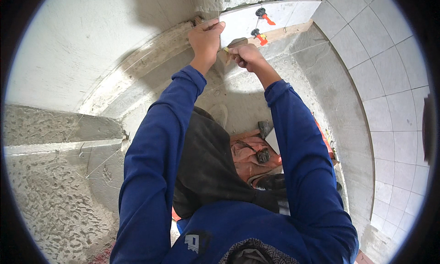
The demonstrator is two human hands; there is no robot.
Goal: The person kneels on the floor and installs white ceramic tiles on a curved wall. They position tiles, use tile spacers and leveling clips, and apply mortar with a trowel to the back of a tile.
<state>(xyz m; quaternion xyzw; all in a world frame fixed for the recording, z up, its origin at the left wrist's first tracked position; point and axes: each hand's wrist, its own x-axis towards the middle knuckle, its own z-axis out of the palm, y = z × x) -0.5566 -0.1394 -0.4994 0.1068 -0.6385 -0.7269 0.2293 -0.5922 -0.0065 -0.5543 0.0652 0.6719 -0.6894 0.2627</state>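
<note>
My left hand is closed at the left end of a row of white wall tiles, its thumb at the tile edge beside a thin vertical string. What its curled fingers pinch, if anything, is hidden. Just below the tiles' lower edge, my right hand is closed around a small yellowish piece, too small to name. On the tile face to the right sit two black tile levelers with orange handles, one upper and one lower.
A wooden strip runs under the tiles. Finished tiling covers the right wall. Rough concrete lies at left. Below my arms are a reddish sheet, a dark block and a shoe.
</note>
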